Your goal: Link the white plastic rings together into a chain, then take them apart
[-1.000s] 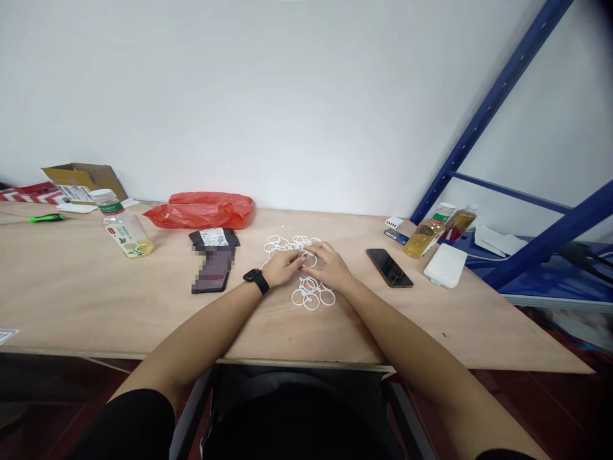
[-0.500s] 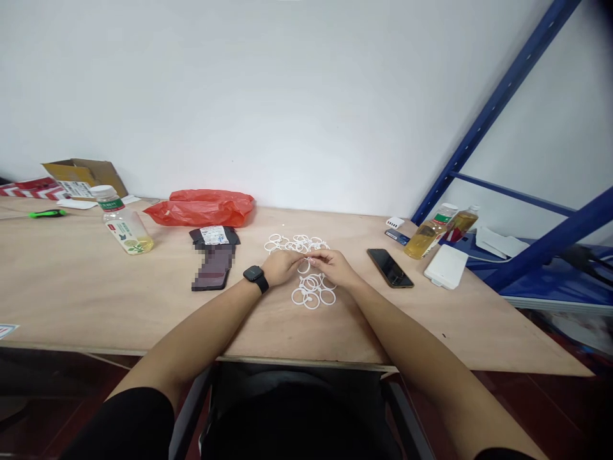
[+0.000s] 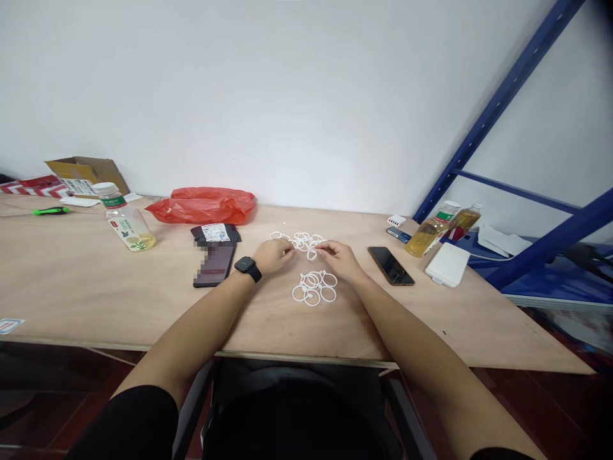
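Several thin white rings lie in two groups on the wooden table. The far group (image 3: 302, 241) spreads between my two hands, and the near group (image 3: 315, 287) overlaps in a loose cluster closer to me. My left hand (image 3: 275, 255), with a black watch on the wrist, rests at the left side of the far group, fingers curled together; what they hold, if anything, is too small to tell. At the right side of that group, my right hand (image 3: 338, 257) pinches at a white ring (image 3: 311, 253).
Left on the table (image 3: 96, 287) are a dark phone (image 3: 215, 262), a black packet (image 3: 215, 232), a red bag (image 3: 204, 206) and a bottle (image 3: 127, 223). Right are another phone (image 3: 390, 266), a white case (image 3: 447, 264), a tilted bottle (image 3: 431, 231) and a blue frame (image 3: 498, 121).
My hands were together over a ring between the two groups. Now they are apart, the left one moved left and the right one slightly right and away from me.
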{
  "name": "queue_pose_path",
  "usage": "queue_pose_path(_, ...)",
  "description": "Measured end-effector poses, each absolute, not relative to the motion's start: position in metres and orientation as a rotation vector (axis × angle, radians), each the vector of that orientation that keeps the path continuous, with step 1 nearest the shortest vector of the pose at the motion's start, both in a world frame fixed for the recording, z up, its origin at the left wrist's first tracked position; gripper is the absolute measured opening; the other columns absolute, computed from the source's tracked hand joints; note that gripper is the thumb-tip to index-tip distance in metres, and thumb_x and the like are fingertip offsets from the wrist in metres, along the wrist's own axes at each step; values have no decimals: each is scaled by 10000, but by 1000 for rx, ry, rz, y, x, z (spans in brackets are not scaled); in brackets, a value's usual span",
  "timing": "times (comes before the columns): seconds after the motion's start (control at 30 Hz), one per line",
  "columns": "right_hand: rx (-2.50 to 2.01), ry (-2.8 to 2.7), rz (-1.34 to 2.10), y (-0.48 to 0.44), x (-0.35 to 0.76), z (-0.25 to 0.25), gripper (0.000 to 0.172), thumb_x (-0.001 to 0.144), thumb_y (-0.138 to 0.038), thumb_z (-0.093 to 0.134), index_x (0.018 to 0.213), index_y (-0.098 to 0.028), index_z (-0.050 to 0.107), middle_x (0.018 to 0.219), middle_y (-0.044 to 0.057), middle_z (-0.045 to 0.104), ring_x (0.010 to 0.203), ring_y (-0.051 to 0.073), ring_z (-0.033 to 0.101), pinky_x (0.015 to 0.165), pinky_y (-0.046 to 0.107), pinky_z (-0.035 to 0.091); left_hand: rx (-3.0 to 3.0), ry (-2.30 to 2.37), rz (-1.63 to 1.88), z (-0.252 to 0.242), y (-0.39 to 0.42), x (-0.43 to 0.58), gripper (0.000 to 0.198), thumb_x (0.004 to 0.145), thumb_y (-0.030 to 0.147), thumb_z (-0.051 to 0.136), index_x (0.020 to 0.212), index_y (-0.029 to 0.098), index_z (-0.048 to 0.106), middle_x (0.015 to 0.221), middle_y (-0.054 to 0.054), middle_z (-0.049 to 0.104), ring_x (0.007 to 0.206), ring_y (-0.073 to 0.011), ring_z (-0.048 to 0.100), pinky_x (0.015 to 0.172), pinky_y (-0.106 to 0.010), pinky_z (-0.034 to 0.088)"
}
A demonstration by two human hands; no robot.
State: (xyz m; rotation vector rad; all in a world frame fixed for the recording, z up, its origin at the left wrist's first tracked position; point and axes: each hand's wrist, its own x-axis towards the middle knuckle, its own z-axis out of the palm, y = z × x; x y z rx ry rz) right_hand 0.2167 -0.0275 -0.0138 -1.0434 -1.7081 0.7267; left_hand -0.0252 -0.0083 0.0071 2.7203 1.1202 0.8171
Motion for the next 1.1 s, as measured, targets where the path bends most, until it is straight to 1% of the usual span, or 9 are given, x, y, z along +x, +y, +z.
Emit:
queue_pose_path(0.1,-1098,-1707,835,-23,225,-16,292,746,-443,698,858,-173,700,764,35,703,663,154,616,615,271,491,2703,1202,715,10,0,-40,221,809,270,512,698,169,674,693,-41,668,634,-158,562,620,-274,399)
queue_pose_path(0.23,-1219,-1841,944,-23,232,-18,315,747,-471,686,741,-156,684,641,11,649,572,127,549,538,239,418,2632,1311,546,12,6,-55,211,764,292,491,690,178,652,704,-26,670,628,-151,554,601,-265,370)
queue_pose_path(0.4,-1321,-1872,707,-23,233,-18,271,777,-438,658,802,-174,713,707,10,673,630,139,565,572,241,414,2612,1490,323,9,10,-62,226,751,392,536,681,196,625,714,-39,671,643,-183,567,565,-281,345)
queue_pose_path(0.5,-1355,-1942,616,-23,233,-20,225,796,-383,651,866,-183,726,759,19,694,678,151,588,625,256,441,2648,1473,279,5,12,-60,241,746,424,564,709,194,628,760,-55,678,679,-199,587,582,-288,376)
queue_pose_path(0.6,-1322,-2064,522,-24,230,-21,212,825,-331,641,943,-182,733,846,40,702,742,159,607,706,279,465,2687,1401,311,-1,12,-55,288,754,463,577,760,185,648,833,-76,682,738,-210,609,644,-297,426)
queue_pose_path(0.7,-1229,-2208,411,-26,225,-21,257,861,-315,627,1060,-184,724,989,78,685,882,185,622,806,309,473,2674,1362,351,-5,11,-51,364,727,522,613,836,180,671,877,-80,683,765,-217,618,687,-308,455)
queue_pose_path(0.8,-1171,-2329,387,-28,221,-19,270,889,-300,611,1120,-205,714,1041,89,678,956,201,619,852,321,469,2682,1338,399,-7,9,-49,303,742,462,596,834,185,674,858,-70,681,763,-215,617,697,-311,457)
queue_pose_path(1.0,-1093,-2327,527,-33,218,-16,148,869,-301,635,885,-211,751,871,35,720,821,169,636,772,276,464,2729,1211,607,0,4,-46,177,728,355,612,786,189,630,837,-50,643,751,-190,597,702,-304,469)
queue_pose_path(1.1,-1113,-2242,577,-37,214,-13,182,838,-335,664,933,-202,745,887,31,724,772,158,622,729,272,459,2754,1048,811,3,-2,-38,162,741,331,632,789,188,571,844,-46,615,766,-178,585,722,-301,485)
